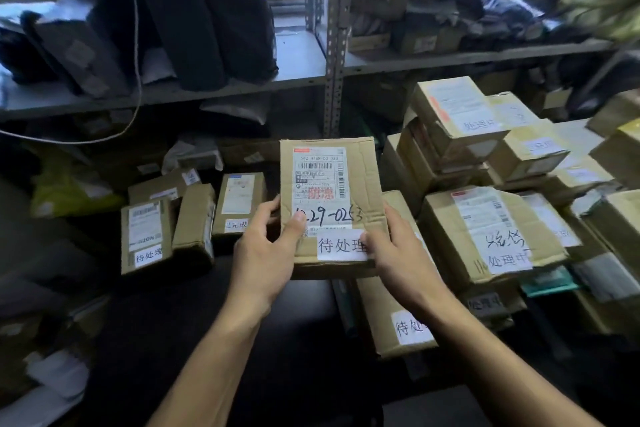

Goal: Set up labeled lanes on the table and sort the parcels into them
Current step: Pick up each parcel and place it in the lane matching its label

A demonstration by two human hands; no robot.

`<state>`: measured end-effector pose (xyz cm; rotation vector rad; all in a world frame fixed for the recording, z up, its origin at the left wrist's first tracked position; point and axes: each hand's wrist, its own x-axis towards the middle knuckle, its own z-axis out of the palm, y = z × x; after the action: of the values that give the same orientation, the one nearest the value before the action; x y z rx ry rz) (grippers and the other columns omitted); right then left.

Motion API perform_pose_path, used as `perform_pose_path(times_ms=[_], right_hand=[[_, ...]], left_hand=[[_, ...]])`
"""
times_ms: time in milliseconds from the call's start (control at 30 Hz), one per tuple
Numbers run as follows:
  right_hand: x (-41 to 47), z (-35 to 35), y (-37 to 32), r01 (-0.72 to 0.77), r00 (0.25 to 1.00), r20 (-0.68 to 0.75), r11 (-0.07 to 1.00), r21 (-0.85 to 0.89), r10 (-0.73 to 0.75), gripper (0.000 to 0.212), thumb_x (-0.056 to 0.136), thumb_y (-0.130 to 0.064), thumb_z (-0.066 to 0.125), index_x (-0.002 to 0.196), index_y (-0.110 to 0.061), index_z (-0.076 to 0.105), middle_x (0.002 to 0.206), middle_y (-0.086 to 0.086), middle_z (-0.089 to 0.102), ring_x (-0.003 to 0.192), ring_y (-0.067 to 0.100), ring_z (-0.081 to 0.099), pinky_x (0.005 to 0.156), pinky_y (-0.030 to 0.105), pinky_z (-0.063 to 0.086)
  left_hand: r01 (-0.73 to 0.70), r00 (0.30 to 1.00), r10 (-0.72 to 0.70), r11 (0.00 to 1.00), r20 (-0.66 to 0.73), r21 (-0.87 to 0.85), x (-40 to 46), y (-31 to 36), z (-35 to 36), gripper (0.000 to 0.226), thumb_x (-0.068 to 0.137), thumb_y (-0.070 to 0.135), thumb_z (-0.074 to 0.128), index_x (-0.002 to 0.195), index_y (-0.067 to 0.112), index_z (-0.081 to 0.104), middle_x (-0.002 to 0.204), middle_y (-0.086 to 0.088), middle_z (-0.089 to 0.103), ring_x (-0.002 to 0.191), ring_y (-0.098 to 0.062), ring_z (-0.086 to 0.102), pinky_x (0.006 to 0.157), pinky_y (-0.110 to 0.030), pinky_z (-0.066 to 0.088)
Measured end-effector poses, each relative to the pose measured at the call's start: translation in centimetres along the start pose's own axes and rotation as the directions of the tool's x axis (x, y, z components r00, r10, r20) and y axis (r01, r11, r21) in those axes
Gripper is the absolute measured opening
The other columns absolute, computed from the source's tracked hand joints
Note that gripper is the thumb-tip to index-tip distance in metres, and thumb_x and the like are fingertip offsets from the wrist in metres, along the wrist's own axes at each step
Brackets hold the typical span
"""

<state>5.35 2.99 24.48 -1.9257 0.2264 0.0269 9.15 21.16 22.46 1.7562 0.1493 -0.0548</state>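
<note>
A flat cardboard parcel is held up above the dark table in the middle of the view. It bears a shipping label, handwritten numbers and a white slip reading 待处理. My left hand grips its lower left edge with the thumb on the front. My right hand grips the lower right edge, its thumb on the white slip. Under the held parcel lies another box with a 待处理 slip.
Small labeled boxes stand on the table at the left. A tall pile of labeled cartons fills the right side. A metal shelf with dark bags runs behind. A yellow bag lies far left.
</note>
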Motion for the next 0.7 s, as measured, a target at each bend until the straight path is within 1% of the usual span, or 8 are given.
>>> perform_pose_path(times_ms=[100, 167, 300, 367, 433, 533, 633, 700], right_hand=[[-0.2, -2.7, 0.4, 0.007, 1.0, -0.004, 0.999, -0.042, -0.007, 0.038, 0.081, -0.034, 0.044, 0.11, -0.055, 0.056, 0.11, -0.027, 0.061, 0.11, -0.004, 0.052, 0.093, 0.025, 0.043], [-0.3, -4.4, 0.8, -0.009, 1.0, 0.002, 0.999, -0.054, 0.009, 0.036, 0.081, -0.038, 0.043, 0.106, -0.061, 0.055, 0.108, -0.027, 0.062, 0.108, -0.003, 0.054, 0.089, 0.028, 0.044], [0.1, -7.0, 1.4, -0.019, 0.999, 0.044, 0.995, -0.097, 0.023, 0.031, 0.081, -0.037, 0.044, 0.104, -0.051, 0.06, 0.102, -0.026, 0.066, 0.093, -0.006, 0.061, 0.078, 0.03, 0.048], [0.4, -8.1, 1.5, -0.041, 0.996, 0.067, 0.992, -0.12, 0.05, 0.031, 0.08, -0.037, 0.045, 0.1, -0.057, 0.059, 0.101, -0.031, 0.065, 0.091, -0.009, 0.06, 0.076, 0.029, 0.048], [0.8, -9.1, 2.0, -0.067, 0.992, 0.099, 0.989, -0.134, 0.08, 0.032, 0.079, -0.038, 0.046, 0.1, -0.06, 0.058, 0.1, -0.038, 0.063, 0.091, -0.015, 0.057, 0.074, 0.024, 0.044], [1.1, -10.1, 3.2, -0.113, 0.984, 0.119, 0.984, -0.14, 0.13, 0.037, 0.076, -0.039, 0.047, 0.11, -0.048, 0.06, 0.103, -0.036, 0.063, 0.093, -0.015, 0.057, 0.077, 0.025, 0.044], [1.3, -10.6, 3.7, -0.136, 0.981, 0.115, 0.977, -0.164, 0.156, 0.04, 0.075, -0.042, 0.049, 0.113, -0.049, 0.059, 0.106, -0.032, 0.064, 0.097, -0.012, 0.058, 0.078, 0.024, 0.044], [1.5, -10.7, 3.7, -0.139, 0.979, 0.122, 0.975, -0.172, 0.161, 0.045, 0.077, -0.045, 0.05, 0.121, -0.051, 0.056, 0.112, -0.03, 0.065, 0.104, -0.007, 0.059, 0.083, 0.026, 0.046]], left_hand=[[0.015, 1.0, -0.015, 1.0, 0.019, 0.002, -0.5, 0.7, 2.1, 0.039, 0.073, 0.059, 0.064, 0.109, 0.046, 0.061, 0.103, 0.019, 0.072, 0.092, -0.004, 0.071, 0.087, -0.041, 0.058], [0.032, 0.999, -0.032, 0.999, 0.026, 0.006, -1.0, 0.8, 3.6, 0.032, 0.076, 0.055, 0.066, 0.105, 0.044, 0.06, 0.099, 0.022, 0.072, 0.089, -0.002, 0.071, 0.086, -0.041, 0.058], [0.098, 0.994, -0.097, 0.995, 0.044, -0.01, -1.7, 0.6, 6.1, 0.018, 0.088, 0.037, 0.07, 0.101, 0.037, 0.058, 0.088, 0.02, 0.073, 0.083, -0.002, 0.072, 0.084, -0.043, 0.059], [0.134, 0.99, -0.133, 0.99, 0.055, -0.03, -2.0, 0.6, 7.2, 0.018, 0.089, 0.035, 0.07, 0.1, 0.036, 0.056, 0.087, 0.017, 0.074, 0.081, -0.003, 0.072, 0.083, -0.043, 0.059], [0.167, 0.984, -0.163, 0.985, 0.066, -0.045, -2.2, 0.4, 8.1, 0.02, 0.088, 0.036, 0.071, 0.099, 0.037, 0.055, 0.094, 0.013, 0.074, 0.084, -0.006, 0.073, 0.084, -0.044, 0.059], [0.193, 0.979, -0.189, 0.98, 0.071, -0.046, -2.7, 0.1, 9.2, 0.028, 0.085, 0.041, 0.073, 0.101, 0.041, 0.05, 0.103, 0.01, 0.071, 0.086, -0.005, 0.072, 0.076, -0.033, 0.06], [0.199, 0.978, -0.196, 0.979, 0.068, -0.043, -2.8, 0.1, 9.6, 0.036, 0.084, 0.045, 0.073, 0.104, 0.049, 0.044, 0.105, 0.012, 0.068, 0.084, 0.0, 0.071, 0.062, -0.017, 0.053], [0.201, 0.978, -0.198, 0.979, 0.066, -0.033, -2.5, 0.0, 9.6, 0.041, 0.084, 0.045, 0.072, 0.11, 0.048, 0.042, 0.112, 0.011, 0.064, 0.092, -0.003, 0.069, 0.068, -0.019, 0.053]])
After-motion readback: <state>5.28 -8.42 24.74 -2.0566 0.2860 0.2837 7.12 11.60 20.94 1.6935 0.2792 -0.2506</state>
